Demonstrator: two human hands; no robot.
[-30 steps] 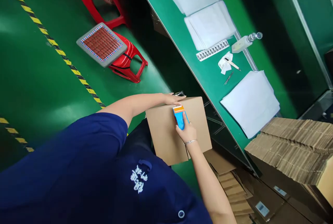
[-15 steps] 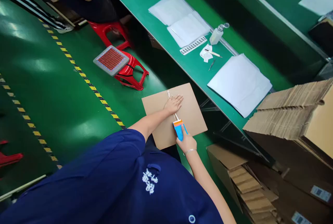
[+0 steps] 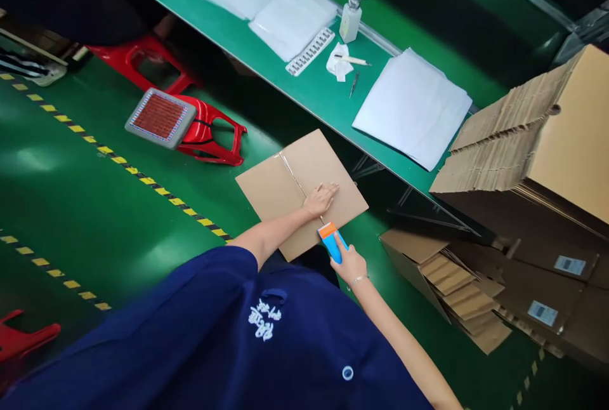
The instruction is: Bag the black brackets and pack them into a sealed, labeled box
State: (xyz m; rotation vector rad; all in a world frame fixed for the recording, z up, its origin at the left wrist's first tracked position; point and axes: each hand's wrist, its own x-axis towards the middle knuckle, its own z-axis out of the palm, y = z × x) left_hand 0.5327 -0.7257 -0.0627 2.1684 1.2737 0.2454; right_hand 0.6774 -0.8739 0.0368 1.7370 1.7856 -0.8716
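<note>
A brown cardboard box (image 3: 311, 159) lies in front of me with its centre seam facing up. A shiny strip of clear tape (image 3: 291, 172) runs along that seam from the far edge. My left hand (image 3: 321, 199) rests flat on the box across the seam, fingers stretched out. By the near edge of the box, my right hand (image 3: 351, 264) grips a blue tape dispenser (image 3: 332, 246) with an orange front. The dispenser's head is at the near end of the seam, close below my left hand. Whether its tape is still attached cannot be made out.
A green workbench (image 3: 280, 83) carries white sheets (image 3: 412, 108), a bottle (image 3: 351, 19) and tweezers (image 3: 354, 84). Flattened cartons (image 3: 504, 124) are stacked at the right. A red stool (image 3: 214, 134) stands left, and a person sits beyond it.
My left hand has slid along the seam toward me, uncovering more of the taped strip. The dispenser has come to the box's near edge. The whole view has shifted.
</note>
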